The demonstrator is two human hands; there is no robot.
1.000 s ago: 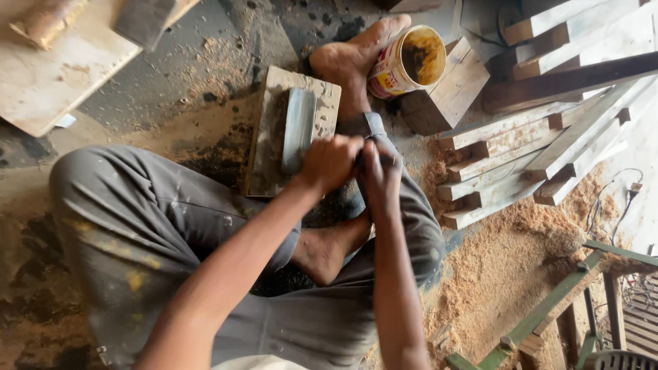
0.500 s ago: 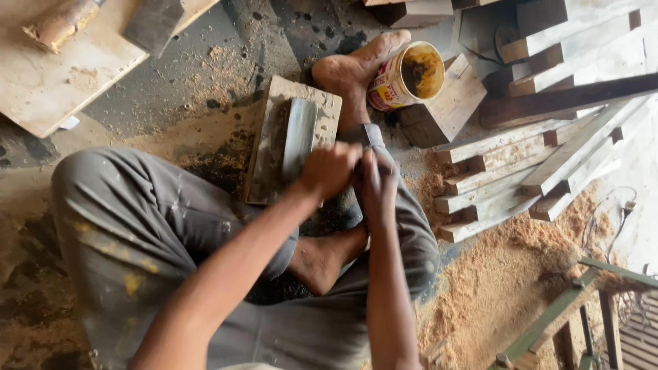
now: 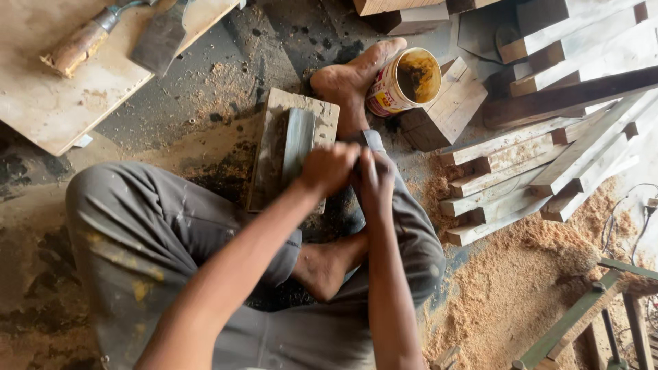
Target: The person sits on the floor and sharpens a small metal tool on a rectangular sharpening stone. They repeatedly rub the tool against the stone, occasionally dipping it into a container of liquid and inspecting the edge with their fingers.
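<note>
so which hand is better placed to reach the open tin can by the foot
Right, likely: the right hand sits on the side of the open round metal tin can; the left hand is over the grey sharpening stone.

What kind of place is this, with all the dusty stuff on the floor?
Probably a woodworking shop. Sawdust covers the floor, cut wooden planks lie stacked, and a chisel rests on a board.

Dusty workshop floor (image 3: 171, 123), sharpening stone in wooden block (image 3: 291, 147), open tin (image 3: 404, 81), stacked timber strips (image 3: 534, 171), sawdust heap (image 3: 528, 288)
</note>
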